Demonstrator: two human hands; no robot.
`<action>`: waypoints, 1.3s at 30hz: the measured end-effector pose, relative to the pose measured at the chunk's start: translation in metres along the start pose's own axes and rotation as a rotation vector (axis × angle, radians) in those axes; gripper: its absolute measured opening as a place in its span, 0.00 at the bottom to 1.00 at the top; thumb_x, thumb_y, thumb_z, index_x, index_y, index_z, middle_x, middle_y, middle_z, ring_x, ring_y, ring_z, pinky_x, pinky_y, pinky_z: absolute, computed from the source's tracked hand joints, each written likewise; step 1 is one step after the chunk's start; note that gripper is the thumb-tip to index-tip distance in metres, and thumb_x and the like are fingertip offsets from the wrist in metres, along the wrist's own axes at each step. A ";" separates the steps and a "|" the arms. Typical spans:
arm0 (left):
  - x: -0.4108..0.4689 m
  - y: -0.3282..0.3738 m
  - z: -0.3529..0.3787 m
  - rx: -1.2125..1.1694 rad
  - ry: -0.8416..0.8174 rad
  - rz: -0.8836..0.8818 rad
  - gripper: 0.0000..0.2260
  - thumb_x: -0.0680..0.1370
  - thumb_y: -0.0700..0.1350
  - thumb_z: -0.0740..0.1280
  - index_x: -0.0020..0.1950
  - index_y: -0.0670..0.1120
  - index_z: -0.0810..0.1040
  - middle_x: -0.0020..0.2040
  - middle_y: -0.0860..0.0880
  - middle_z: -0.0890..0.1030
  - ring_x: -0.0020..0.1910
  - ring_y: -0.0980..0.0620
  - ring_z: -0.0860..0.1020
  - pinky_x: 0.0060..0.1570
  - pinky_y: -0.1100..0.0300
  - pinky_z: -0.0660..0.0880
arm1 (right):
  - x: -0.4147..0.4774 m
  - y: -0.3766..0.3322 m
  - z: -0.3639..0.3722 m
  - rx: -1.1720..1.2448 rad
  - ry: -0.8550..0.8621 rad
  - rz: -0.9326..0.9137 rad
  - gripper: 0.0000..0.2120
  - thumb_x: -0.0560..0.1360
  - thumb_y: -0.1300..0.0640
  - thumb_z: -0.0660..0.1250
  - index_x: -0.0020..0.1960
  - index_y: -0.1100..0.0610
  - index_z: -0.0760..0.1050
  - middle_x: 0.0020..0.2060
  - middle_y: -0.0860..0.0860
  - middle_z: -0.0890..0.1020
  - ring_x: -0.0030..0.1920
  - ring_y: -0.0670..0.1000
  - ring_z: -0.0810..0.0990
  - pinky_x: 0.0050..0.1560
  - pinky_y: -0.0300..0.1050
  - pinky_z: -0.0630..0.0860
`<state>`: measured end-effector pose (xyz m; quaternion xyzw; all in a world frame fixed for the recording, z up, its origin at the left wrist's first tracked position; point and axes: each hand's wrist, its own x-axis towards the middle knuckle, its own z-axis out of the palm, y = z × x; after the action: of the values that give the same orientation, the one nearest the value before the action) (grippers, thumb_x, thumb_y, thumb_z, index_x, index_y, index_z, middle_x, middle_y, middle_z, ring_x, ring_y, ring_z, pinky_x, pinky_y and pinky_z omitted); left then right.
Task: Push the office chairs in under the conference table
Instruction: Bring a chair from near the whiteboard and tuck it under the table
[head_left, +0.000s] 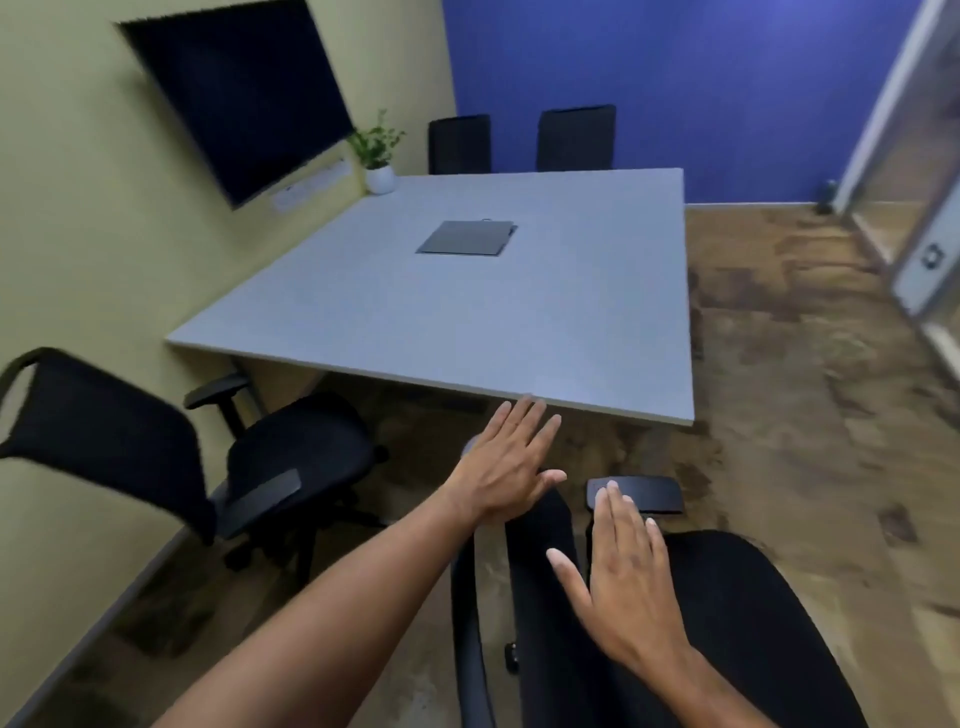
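A grey square conference table (467, 322) fills the middle of the room. Right below me stands a black office chair (737, 623), turned sideways and out from the table's near edge. My left hand (506, 467) hovers open over its backrest top, fingers spread. My right hand (623, 577) is flat and open above the chair, fingertips at its black armrest (649, 493). A second black chair (291, 457) stands pulled out at the near left corner. Two more black chairs (460, 143) (576, 137) sit pushed in at the far side.
A dark flat panel (465, 238) lies on the tabletop, and a potted plant (378, 156) stands at the far left corner. A black screen (239, 93) hangs on the left wall. Brown patterned floor (805, 364) stretches right to a glass door (924, 208).
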<state>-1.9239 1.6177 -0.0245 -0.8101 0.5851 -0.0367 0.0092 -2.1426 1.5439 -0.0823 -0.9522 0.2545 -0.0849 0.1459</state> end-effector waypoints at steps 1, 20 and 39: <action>0.005 -0.010 0.005 -0.014 0.008 0.065 0.35 0.88 0.65 0.52 0.88 0.44 0.52 0.89 0.40 0.50 0.88 0.43 0.42 0.86 0.43 0.41 | -0.004 -0.012 0.008 -0.011 -0.006 0.077 0.50 0.82 0.24 0.39 0.87 0.62 0.49 0.87 0.60 0.52 0.87 0.58 0.51 0.85 0.62 0.53; 0.024 -0.075 0.039 0.095 -0.160 0.660 0.34 0.86 0.67 0.46 0.52 0.50 0.87 0.54 0.50 0.88 0.56 0.46 0.82 0.68 0.45 0.69 | -0.062 -0.172 0.030 0.040 -0.363 0.812 0.65 0.66 0.13 0.56 0.87 0.49 0.37 0.87 0.49 0.55 0.80 0.53 0.68 0.78 0.56 0.66; -0.028 -0.165 0.062 -0.030 -0.148 0.557 0.34 0.83 0.71 0.46 0.60 0.53 0.87 0.58 0.53 0.88 0.62 0.53 0.82 0.71 0.49 0.67 | -0.057 -0.209 0.042 0.064 -0.372 0.599 0.53 0.73 0.28 0.67 0.87 0.44 0.44 0.86 0.44 0.56 0.76 0.52 0.72 0.72 0.53 0.71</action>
<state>-1.7723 1.6940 -0.0778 -0.6187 0.7832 0.0354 0.0495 -2.0858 1.7556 -0.0597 -0.8294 0.4889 0.1287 0.2378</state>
